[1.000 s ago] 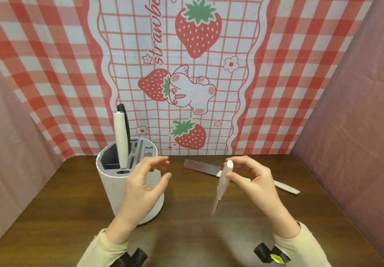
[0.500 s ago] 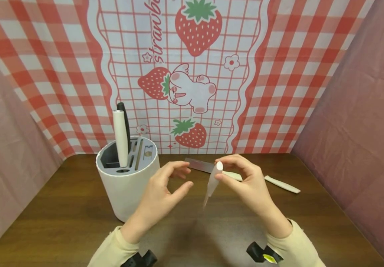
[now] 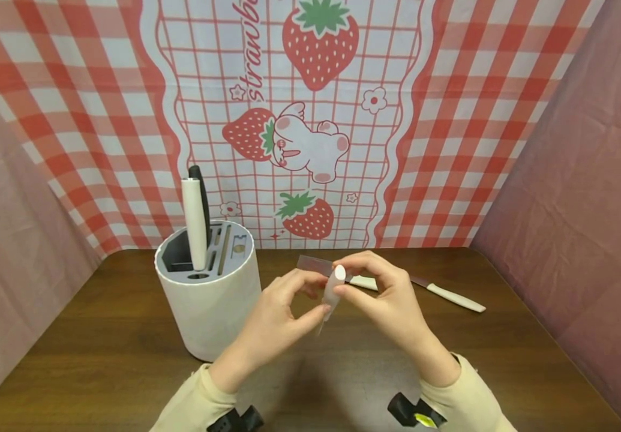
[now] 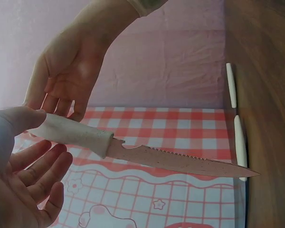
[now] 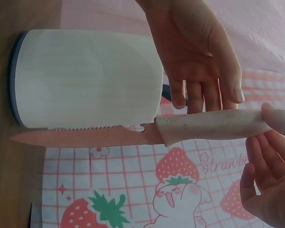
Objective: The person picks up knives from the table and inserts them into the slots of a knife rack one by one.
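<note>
In the head view my right hand (image 3: 391, 294) pinches the butt end of a white-handled knife (image 3: 333, 290) between thumb and fingers, its blade pointing down. The left wrist view shows a pinkish blade with a serrated back edge (image 4: 175, 161). My left hand (image 3: 272, 318) is beside the handle, thumb and fingers spread around it without a plain grip; whether the fingertips touch it is unclear. Left of the hands stands a white round knife block (image 3: 210, 315) with a grey slotted top. A white handle (image 3: 195, 225) and a black handle (image 3: 198, 174) stick up from it.
Behind my hands, a broad rectangular-bladed knife (image 3: 312, 264) lies on the brown table (image 3: 99, 336). Another white-handled knife (image 3: 456, 298) lies to its right, partly hidden by the right hand. A strawberry-print cloth (image 3: 310, 138) hangs behind; pink curtains hang at both sides.
My right hand has carried the knife leftward. My left hand has moved right, away from the knife block, and come up beside the knife's handle.
</note>
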The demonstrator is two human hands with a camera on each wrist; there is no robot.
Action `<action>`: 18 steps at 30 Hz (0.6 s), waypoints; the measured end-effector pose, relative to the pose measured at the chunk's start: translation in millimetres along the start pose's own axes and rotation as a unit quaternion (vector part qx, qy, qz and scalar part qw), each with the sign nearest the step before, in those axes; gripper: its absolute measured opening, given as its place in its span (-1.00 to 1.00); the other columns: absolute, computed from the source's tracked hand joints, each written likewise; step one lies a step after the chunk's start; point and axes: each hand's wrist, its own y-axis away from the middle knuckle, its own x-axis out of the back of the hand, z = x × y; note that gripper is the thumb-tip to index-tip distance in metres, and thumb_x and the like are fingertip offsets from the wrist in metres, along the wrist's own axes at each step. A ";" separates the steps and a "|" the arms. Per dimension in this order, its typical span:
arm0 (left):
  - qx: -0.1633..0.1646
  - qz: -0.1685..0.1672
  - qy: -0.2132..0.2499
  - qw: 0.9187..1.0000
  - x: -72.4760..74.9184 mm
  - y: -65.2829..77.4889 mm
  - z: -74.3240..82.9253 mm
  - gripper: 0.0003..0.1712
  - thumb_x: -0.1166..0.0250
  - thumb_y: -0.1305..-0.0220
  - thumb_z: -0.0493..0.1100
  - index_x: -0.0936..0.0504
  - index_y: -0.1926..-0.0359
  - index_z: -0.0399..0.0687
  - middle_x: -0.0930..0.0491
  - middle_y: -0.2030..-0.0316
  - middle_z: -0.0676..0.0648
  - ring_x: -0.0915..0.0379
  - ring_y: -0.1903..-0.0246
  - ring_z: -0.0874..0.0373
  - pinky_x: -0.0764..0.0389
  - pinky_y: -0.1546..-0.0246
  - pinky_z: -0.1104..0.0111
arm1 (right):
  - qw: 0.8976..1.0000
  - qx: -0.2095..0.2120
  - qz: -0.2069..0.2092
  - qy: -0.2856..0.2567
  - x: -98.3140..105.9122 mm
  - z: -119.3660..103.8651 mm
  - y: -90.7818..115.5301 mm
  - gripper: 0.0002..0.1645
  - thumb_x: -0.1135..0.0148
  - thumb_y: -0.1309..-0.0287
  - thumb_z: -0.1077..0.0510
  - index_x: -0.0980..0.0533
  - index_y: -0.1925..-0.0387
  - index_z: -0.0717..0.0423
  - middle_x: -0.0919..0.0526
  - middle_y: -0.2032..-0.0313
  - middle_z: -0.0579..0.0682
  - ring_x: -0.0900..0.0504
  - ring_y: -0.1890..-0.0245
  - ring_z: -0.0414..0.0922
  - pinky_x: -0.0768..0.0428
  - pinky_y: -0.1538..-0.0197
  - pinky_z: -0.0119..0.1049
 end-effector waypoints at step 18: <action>-0.029 0.034 0.001 0.999 1.8 1.4 0.8 -0.68 -0.39 0.04 -0.15 -0.56 0.19 -0.01 -0.57 0.40 0.14 -0.44 0.35 0.33 -0.40 0.32 0.37 | 1.000 0.007 -0.020 0.000 -5.1 -4.8 -0.7 -0.66 -0.31 0.11 0.42 -0.55 0.19 0.24 -0.61 0.25 0.00 -0.53 0.21 -0.19 -0.49 0.08 -0.37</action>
